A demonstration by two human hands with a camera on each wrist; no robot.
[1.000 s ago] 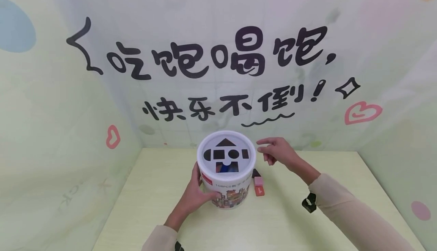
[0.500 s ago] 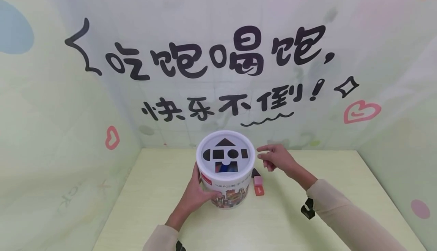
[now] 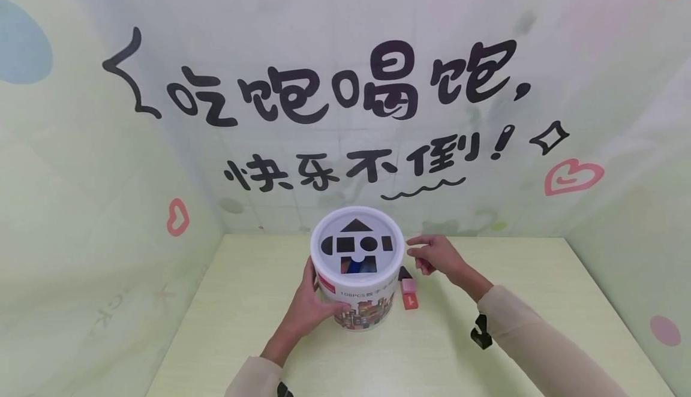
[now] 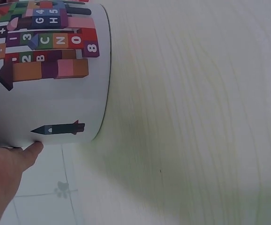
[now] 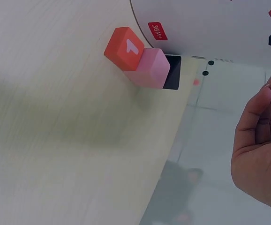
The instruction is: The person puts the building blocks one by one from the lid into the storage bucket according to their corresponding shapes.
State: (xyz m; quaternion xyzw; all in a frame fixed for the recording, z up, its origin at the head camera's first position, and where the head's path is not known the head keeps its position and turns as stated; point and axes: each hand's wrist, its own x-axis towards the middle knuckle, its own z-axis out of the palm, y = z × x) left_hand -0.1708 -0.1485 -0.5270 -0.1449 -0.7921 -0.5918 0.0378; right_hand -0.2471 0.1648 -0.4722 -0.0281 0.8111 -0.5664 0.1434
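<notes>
A white round building-block bucket [image 3: 357, 301] stands on the table, its lid [image 3: 332, 265] cut with several shaped holes. Something blue shows through the lowest hole. My left hand [image 3: 310, 307] holds the bucket's left side, thumb on the front; its other fingers are mostly hidden. Beside the lid's right rim is my right hand [image 3: 439, 256], index finger pointing at the bucket, the other fingers loosely bent, with nothing seen in them. On the bucket's right sit a red block [image 5: 124, 49] marked 1, a pink block [image 5: 150, 70] and a dark block [image 5: 173, 72], close together.
The pale wooden table [image 3: 259, 277] ends at a printed curtain [image 3: 281, 211] behind the bucket. Curtain walls [image 3: 637, 253] also close in both sides. A black strap [image 3: 481, 332] hangs at the right wrist.
My right hand has sunk slightly beside the lid, from a little higher to level with the rim. The left hand, the bucket and the blocks keep their places.
</notes>
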